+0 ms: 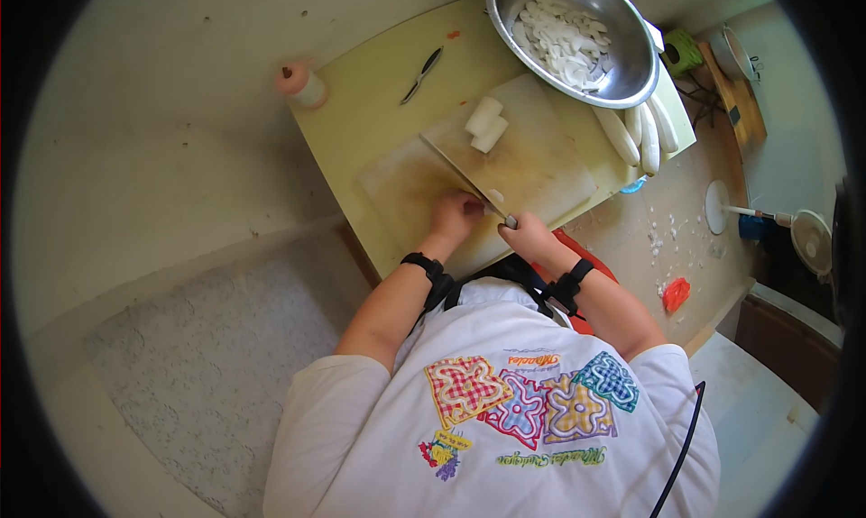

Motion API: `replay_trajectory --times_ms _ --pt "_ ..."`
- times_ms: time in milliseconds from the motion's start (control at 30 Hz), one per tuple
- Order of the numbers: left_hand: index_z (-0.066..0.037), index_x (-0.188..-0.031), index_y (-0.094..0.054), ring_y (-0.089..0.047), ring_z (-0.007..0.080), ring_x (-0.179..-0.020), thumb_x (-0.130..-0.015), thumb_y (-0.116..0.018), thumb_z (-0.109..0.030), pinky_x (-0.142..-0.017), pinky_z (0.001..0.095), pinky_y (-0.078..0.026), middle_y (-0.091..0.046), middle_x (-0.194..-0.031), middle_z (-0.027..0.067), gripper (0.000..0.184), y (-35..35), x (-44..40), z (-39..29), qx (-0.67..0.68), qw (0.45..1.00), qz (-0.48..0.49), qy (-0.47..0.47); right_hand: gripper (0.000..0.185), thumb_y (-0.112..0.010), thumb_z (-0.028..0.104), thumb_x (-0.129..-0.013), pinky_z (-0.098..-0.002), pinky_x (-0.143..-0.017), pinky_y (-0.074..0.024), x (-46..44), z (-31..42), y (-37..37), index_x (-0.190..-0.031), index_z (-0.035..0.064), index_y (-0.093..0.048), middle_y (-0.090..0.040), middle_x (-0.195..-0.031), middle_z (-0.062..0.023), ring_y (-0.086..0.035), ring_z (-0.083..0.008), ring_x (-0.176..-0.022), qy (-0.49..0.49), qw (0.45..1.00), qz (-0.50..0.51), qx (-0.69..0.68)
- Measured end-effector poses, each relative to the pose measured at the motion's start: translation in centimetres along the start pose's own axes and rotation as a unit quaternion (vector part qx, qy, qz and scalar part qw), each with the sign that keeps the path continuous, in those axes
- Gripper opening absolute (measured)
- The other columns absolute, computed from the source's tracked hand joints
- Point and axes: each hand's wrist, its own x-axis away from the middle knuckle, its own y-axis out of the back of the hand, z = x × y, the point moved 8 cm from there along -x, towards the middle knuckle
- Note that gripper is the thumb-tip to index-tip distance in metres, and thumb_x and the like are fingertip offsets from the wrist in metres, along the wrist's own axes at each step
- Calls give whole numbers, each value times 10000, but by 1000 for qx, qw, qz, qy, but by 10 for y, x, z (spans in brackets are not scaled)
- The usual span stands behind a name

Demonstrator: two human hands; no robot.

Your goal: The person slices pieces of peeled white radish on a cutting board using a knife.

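Observation:
My right hand (529, 238) is wrapped round the handle of a large kitchen knife (465, 172). Its blade points away to the upper left, over a pale, stained cutting board (550, 148). My left hand (456, 216) is beside the blade, fingers curled in; whatever they hold is hidden. A small white slice (496, 196) shows by the blade near the handle. Farther up the board lie two short, thick white vegetable chunks (484, 115), side by side. At the table's far right, a steel bowl (642, 67) contains many thin white slices (561, 42).
Several long, whitish vegetables (649, 139) rest by the bowl, near the table's right edge. A dark-handled peeler or small knife (422, 74) lies toward the back. A pink-capped bottle (302, 85) stands at the left corner. White scraps and a red item (676, 294) are to the right.

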Motion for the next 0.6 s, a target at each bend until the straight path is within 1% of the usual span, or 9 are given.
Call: replay_trajectory --times_ms 100,167,267,333,400,467,533,600 --pt "-52 -792 -719 -678 290 -741 -723 -723 -121 -685 380 -541 -680 -800 145 98 1 0 -3 -14 1000 -15 -22 283 -575 255 -838 -438 -707 -491 -3 -8 -2 -868 -16 -650 -648 -758 -239 -633 -369 -720 -25 1000 10 -10" --pt "-49 -783 -715 -677 292 -738 -720 -728 -116 -682 381 -541 -677 -802 146 94 -2 -1 2 -4 1000 -8 -15 289 -576 255 -837 -439 -703 -490 -5 -9 -2 -861 -24 -645 -644 -751 -241 -632 -371 -718 -27 1000 8 -7" --pt "-44 -783 -713 -675 299 -735 -717 -734 -113 -681 380 -540 -676 -798 148 98 -4 -2 3 6 999 -15 -35 298 -579 256 -835 -439 -696 -490 -3 -9 1 -849 -35 -639 -639 -740 -244 -630 -375 -712 -25 1000 1 0" --pt "-41 -789 -715 -676 301 -728 -716 -734 -110 -675 377 -541 -676 -790 150 102 -3 -2 1 5 999 -10 -30 300 -580 256 -834 -438 -691 -490 -6 -12 2 -844 -38 -639 -637 -737 -244 -629 -376 -708 -19 1000 -2 6" --pt "-38 -795 -716 -677 302 -722 -716 -735 -108 -670 373 -542 -677 -782 152 107 -2 -2 -1 3 1000 -5 -26 313 -602 259 -850 -382 -528 -440 -11 -12 11 -734 -30 -577 -544 -574 -110 -535 -208 -531 27 998 -50 12" --pt "-35 -813 -722 -681 297 -706 -719 -732 -106 -661 369 -543 -680 -772 155 118 0 -3 -5 18 999 -4 -33 317 -613 269 -844 -386 -548 -440 -9 -12 20 -751 -34 -589 -549 -582 -120 -532 -210 -549 26 998 -62 -18" --pt "-36 -823 -725 -685 292 -705 -721 -732 -108 -659 368 -545 -685 -780 155 125 1 -4 -8 1 999 -3 -35 324 -623 278 -837 -389 -568 -439 -7 -11 28 -768 -38 -602 -554 -590 -130 -529 -212 -566 25 996 -71 -46" --pt "-37 -833 -727 -689 286 -705 -722 -731 -110 -658 366 -547 -690 -787 155 132 2 -4 -7 -17 999 -3 -36 310 -639 276 -829 -386 -574 -453 -5 -5 29 -802 -33 -629 -582 -615 -158 -554 -231 -568 44 996 -75 12"
